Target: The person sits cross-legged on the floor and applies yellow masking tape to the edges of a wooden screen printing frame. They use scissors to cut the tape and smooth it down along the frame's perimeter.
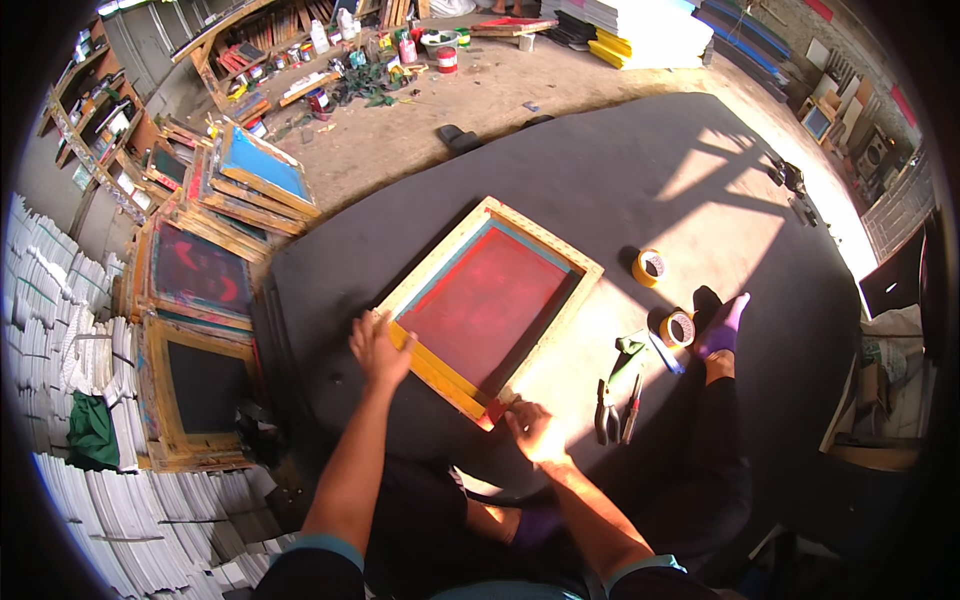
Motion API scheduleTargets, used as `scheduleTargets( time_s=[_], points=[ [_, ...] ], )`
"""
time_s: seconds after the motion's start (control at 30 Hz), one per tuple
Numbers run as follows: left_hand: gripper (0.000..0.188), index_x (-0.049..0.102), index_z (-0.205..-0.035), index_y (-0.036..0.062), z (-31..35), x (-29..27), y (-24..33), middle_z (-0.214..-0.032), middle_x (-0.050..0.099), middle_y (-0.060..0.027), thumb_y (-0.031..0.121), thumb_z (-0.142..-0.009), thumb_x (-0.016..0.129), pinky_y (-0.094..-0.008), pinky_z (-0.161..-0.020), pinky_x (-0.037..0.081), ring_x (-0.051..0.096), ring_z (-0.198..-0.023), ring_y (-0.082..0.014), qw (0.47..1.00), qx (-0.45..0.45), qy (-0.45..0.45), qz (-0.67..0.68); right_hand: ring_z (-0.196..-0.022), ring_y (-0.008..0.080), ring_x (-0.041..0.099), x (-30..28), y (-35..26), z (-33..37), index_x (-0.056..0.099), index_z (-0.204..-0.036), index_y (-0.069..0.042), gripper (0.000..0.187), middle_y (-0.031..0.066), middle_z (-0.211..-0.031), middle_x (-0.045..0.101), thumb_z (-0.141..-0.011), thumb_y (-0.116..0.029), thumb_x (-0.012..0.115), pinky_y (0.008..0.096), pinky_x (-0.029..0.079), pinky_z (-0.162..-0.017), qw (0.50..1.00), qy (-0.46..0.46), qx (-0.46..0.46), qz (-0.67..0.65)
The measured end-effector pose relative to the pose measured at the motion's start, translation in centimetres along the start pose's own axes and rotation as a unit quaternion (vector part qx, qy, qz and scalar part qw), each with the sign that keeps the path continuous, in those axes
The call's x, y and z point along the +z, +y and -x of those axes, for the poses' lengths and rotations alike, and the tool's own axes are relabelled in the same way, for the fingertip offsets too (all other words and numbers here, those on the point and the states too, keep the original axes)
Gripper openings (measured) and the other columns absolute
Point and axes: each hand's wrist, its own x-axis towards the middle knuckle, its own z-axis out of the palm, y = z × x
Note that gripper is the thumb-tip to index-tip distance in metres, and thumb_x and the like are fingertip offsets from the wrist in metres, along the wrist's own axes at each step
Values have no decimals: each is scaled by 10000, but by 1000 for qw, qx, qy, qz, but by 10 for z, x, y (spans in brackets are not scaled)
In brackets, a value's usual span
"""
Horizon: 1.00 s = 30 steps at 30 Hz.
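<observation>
A wooden screen printing frame (535,232) with a red mesh lies tilted on a black sheet before me. Yellow tape (437,371) runs along its near-left side. At the frame's left corner my left hand (382,355) rests with its fingers apart, touching the wood. My right hand (537,432) is closed at the near corner, fingers curled in against it; whatever they pinch is too hidden to make out. To the right lie pliers (607,412), a slim red-and-black tool (632,408) and a crumpled green cloth (630,350).
Two yellow tape rolls (649,267) (677,329) stand near my purple-socked foot (722,330). More screen frames (262,165) are stacked at left, beside piles of white paper (60,300). Paint cans (446,61) and shelves line the far side. Sunlight falls across the black sheet (560,150).
</observation>
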Motion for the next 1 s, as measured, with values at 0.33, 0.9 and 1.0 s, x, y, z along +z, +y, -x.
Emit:
scheduleTargets(
  time_s=[0.33,0.9,1.0],
  points=[
    [747,489,-1482,23,68,30,-16,-1508,456,-292,364,-897,804,-555,-1134,414,447,-1397,-485,977,-144,88,127,-1556,348,338,-44,64,-120,525,-1523,-174,904,133,-1629,442,-753,-508,861,562,299,-1250,935,-106,-183,285],
    [514,687,-1149,2,-27,56,-49,-1183,747,-175,377,-842,859,-422,-958,546,726,-1113,-334,869,-429,29,244,-1535,356,368,-27,70,-118,586,-1382,-141,859,127,-1572,490,-627,-342,942,565,423,-1149,959,-58,-151,233],
    [562,656,-1184,38,-29,58,-55,-1232,739,-156,440,-843,850,-453,-977,554,711,-1153,-358,859,-451,28,240,-1533,355,365,-25,64,-118,577,-1364,-138,779,128,-1535,505,-663,-308,870,543,442,-1118,961,-50,-156,222]
  ],
)
